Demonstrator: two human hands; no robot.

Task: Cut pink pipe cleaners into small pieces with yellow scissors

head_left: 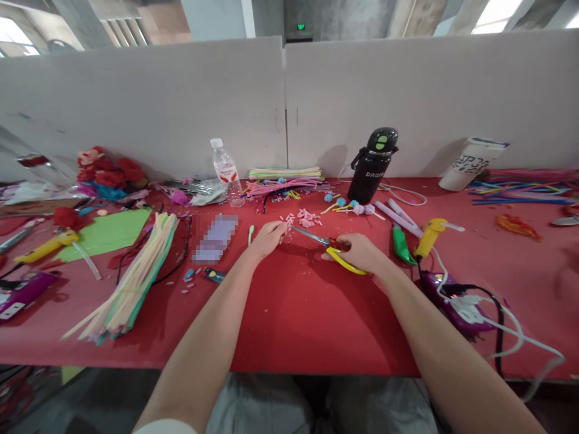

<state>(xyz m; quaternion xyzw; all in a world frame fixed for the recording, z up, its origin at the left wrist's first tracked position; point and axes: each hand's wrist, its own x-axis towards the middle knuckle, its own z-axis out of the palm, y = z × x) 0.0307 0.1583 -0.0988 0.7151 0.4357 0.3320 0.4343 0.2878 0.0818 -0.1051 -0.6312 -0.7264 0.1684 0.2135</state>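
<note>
My right hand [355, 253] is closed around the handles of a pair of scissors [312, 235] with yellow and dark grips. Their metal blades point left, the tips close to the fingers of my left hand [270, 238]. That hand is closed in a pinch; whatever it holds is too small to make out. Just beyond its fingertips lies a loose heap of short pink cut pieces [309, 217], with a few scattered nearer the fingers. A thin green-tipped stick [251, 235] rests left of my left hand.
Pipe-cleaner bundles lie at left [136, 271] and back [284, 173]. A water bottle [227, 175], black flask [371, 166] and tilted paper cup [470, 164] stand behind. Yellow glue guns lie left [47, 247] and stand right [429, 238], the right one near a purple power strip [456, 301] with tangled cables.
</note>
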